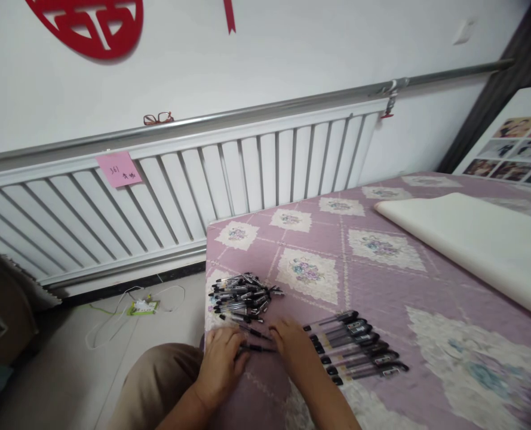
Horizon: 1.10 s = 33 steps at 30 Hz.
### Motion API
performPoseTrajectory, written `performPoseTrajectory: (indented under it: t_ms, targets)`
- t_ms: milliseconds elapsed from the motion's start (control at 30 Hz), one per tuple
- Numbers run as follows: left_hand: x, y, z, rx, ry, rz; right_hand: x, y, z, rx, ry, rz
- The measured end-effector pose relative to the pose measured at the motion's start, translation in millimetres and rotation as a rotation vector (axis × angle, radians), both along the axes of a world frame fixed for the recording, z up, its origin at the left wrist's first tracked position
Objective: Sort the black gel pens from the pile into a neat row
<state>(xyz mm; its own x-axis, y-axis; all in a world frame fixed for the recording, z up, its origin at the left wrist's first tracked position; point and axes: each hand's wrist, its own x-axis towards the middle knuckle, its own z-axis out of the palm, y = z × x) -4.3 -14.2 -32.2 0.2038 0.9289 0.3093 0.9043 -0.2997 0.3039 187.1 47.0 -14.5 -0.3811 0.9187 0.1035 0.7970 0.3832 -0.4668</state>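
Observation:
A black-and-clear pen stretches between my two hands, just above the near-left part of the purple flowered cover. My left hand is closed, with thumb and fingers pinching the pen's left end. Curled at the other end is my right hand, its fingertips closed on the pen and partly hidden. Directly behind this pen another pen lies slanted, its right end near my right fingers. A loose heap of pens and parts lies beyond my left hand. Right of my right hand, several capped pens lie side by side in a row.
The flowered cover spreads over a bed-like surface, with a folded cream sheet at right. A white radiator runs along the wall. On the floor are a power strip and white cable. My knee is beside the edge.

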Motion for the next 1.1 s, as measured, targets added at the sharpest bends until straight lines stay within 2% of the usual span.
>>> performPoseTrajectory:
  t_ms: [267,533,833,1000,1100]
  targets:
    - [-1,3,1.8,-0.029,0.041,-0.047,2,-7,6.7,-0.043,0.131,-0.032]
    - [-5,1,0.0,0.003,-0.126,-0.028,10,-8,4.6,-0.095,0.258,-0.028]
    - [-6,-1,-2.0,-0.003,-0.21,0.03,7,-10,13.5,-0.121,0.425,-0.014]
    - [-6,0,-1.9,-0.01,-0.198,0.022,1,-15,11.9,-0.127,0.411,0.045]
    - [-6,0,-2.5,-0.002,-0.188,0.023,-2,-14,7.7,-0.132,0.408,0.029]
